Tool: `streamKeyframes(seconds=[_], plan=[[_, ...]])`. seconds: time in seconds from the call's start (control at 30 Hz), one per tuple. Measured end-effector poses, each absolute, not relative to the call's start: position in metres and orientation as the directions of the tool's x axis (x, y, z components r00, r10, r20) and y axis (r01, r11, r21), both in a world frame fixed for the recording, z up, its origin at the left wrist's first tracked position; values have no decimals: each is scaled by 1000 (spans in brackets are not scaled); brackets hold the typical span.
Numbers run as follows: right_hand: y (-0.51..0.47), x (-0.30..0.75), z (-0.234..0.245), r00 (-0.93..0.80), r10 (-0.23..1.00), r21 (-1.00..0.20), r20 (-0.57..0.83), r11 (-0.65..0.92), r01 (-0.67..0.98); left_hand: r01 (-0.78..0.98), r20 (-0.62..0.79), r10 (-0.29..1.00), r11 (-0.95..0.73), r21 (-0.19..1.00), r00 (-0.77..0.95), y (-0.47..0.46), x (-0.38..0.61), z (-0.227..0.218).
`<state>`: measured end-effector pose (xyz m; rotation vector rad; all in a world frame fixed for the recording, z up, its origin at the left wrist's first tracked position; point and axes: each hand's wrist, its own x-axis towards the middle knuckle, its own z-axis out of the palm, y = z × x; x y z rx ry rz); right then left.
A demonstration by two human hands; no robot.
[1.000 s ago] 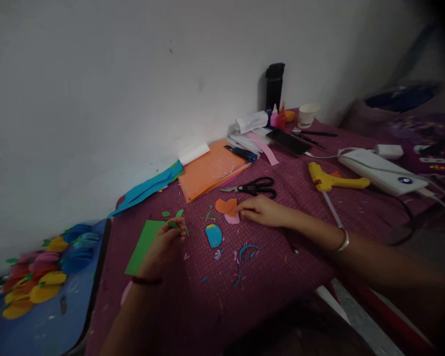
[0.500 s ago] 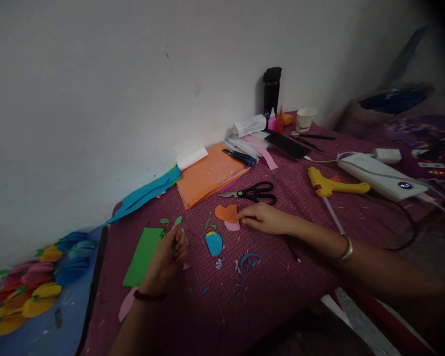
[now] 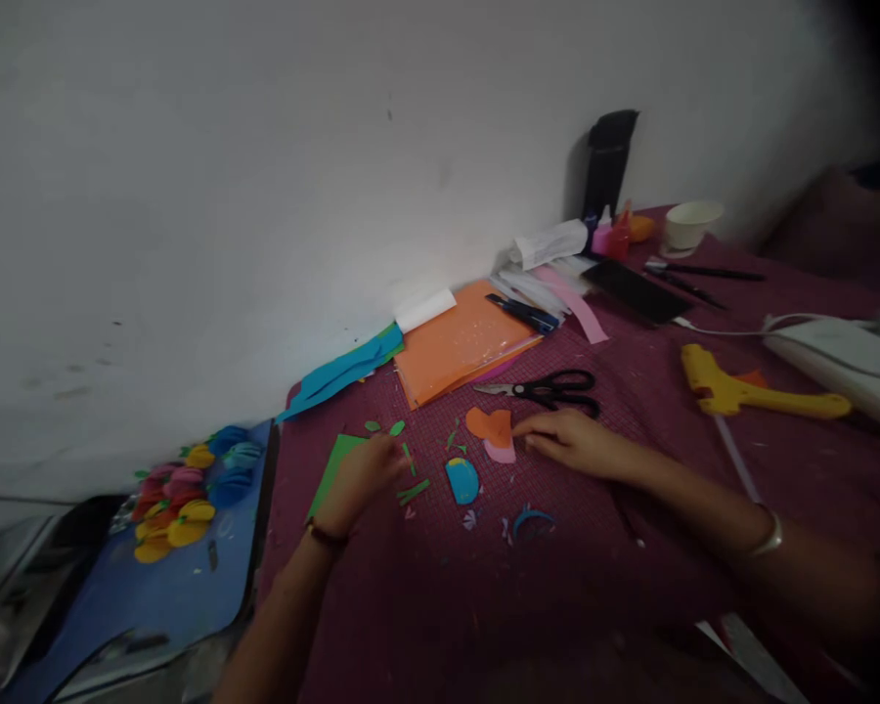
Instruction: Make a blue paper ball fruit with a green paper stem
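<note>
My left hand (image 3: 367, 474) is over the green paper sheet (image 3: 331, 479), its fingers loosely apart and slightly blurred, with nothing visible in them. Just right of its fingertips lies a green paper scrap (image 3: 413, 491); small green leaf shapes (image 3: 397, 428) lie beyond. My right hand (image 3: 576, 442) rests on the table with fingers stretched out, the tips at the edge of an orange paper heart (image 3: 491, 425). A pink paper piece (image 3: 500, 451) shows partly under the heart. Between the hands is a blue rounded paper piece (image 3: 462, 481) with a yellow edge.
Black-handled scissors (image 3: 550, 389) lie behind my right hand, near orange sheets (image 3: 459, 342) with a cutter (image 3: 524, 312) on them. A yellow glue gun (image 3: 748, 389) and white power bank (image 3: 843, 357) are at right. Colourful paper shapes (image 3: 183, 499) sit on a blue surface at left.
The view has swung left, so the table things appear further right. My left hand has let go of a green paper scrap, which now lies on the table. My right hand stays by the heart.
</note>
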<state>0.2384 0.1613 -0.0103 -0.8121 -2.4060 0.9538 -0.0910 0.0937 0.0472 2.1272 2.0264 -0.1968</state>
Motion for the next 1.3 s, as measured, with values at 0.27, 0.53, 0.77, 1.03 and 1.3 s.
streamKeyframes(seconds=[0.27, 0.53, 0.77, 1.03, 1.3], plan=[[165, 243, -23, -712, 690, -718, 130, 561, 413, 990, 7, 998, 64, -126, -64, 204, -123, 32], [169, 249, -33, -680, 718, -707, 147, 558, 436, 975, -73, 997, -42, -216, 27, 254, -131, 2], [165, 249, -30, -707, 698, -726, 116, 545, 419, 956, -109, 984, -162, -243, 139, 260, -136, 5], [165, 250, -32, -709, 694, -722, 124, 553, 415, 950, -103, 986, -153, -272, 129, 269, -135, 2], [165, 252, -36, -695, 709, -714, 122, 549, 435, 956, -105, 982, -180, -230, 159, 257, -142, 4]])
